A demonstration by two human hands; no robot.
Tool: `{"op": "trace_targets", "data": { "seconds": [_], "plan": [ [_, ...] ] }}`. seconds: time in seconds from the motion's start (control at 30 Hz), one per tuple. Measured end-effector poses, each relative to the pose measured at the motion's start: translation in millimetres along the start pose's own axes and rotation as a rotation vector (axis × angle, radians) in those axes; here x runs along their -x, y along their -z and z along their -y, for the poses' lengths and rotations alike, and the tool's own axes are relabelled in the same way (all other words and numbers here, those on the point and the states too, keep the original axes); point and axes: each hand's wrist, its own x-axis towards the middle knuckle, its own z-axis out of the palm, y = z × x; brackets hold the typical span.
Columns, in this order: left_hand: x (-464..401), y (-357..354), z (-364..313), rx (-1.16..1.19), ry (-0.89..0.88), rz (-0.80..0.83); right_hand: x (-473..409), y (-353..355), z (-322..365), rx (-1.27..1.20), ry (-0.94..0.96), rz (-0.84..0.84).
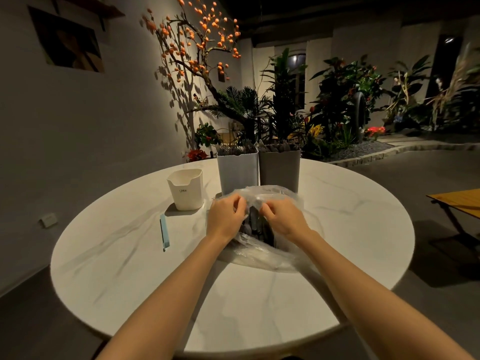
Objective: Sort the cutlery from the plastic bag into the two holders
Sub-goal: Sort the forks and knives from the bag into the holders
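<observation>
A clear plastic bag (270,253) lies on the round white table (130,255), with dark cutlery (255,227) showing through its mouth. My left hand (224,216) pinches the left edge of the bag's opening. My right hand (284,216) pinches the right edge, close beside the left. Just behind the bag stand two tall holders side by side: a light one (237,172) on the left and a grey one (280,167) on the right, both with cutlery tips sticking out of the top.
A small white cup-shaped container (185,189) stands left of the holders. A pale blue bag clip (164,232) lies on the table further left. Plants and a branch with orange fruit fill the background. A wooden table corner (457,201) is at far right.
</observation>
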Motion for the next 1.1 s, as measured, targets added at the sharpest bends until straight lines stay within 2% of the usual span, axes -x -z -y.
{"op": "trace_targets", "data": {
  "seconds": [0.17, 0.27, 0.37, 0.47, 0.7, 0.93, 1.1],
  "plan": [
    [2.1, -5.1, 12.1, -0.092, 0.026, 0.07, -3.0, -3.6, -19.0, 0.111, -0.18, -0.043],
    [-4.6, -8.5, 13.4, -0.184, 0.081, 0.165, -11.3, -2.3, -19.1, 0.097, -0.188, -0.051],
    [-9.4, -16.0, 16.8, -0.12, 0.134, 0.24, -17.2, -3.4, -14.2, 0.051, -0.22, 0.052],
    [-9.0, -21.1, 13.3, 0.005, 0.197, 0.259, -19.0, -6.7, -3.0, 0.155, -0.285, 0.224],
    [-8.7, -18.8, 9.5, 0.115, 0.248, 0.202, -28.3, -8.8, 12.2, 0.226, -0.248, 0.451],
    [-6.4, -16.1, 13.0, 0.125, 0.299, 0.148, -27.5, 3.9, 14.0, 0.226, -0.305, 0.467],
    [-3.1, -20.3, 16.8, 0.028, 0.173, 0.063, -29.4, 4.5, 17.5, 0.273, -0.289, 0.51]
  ]
}}
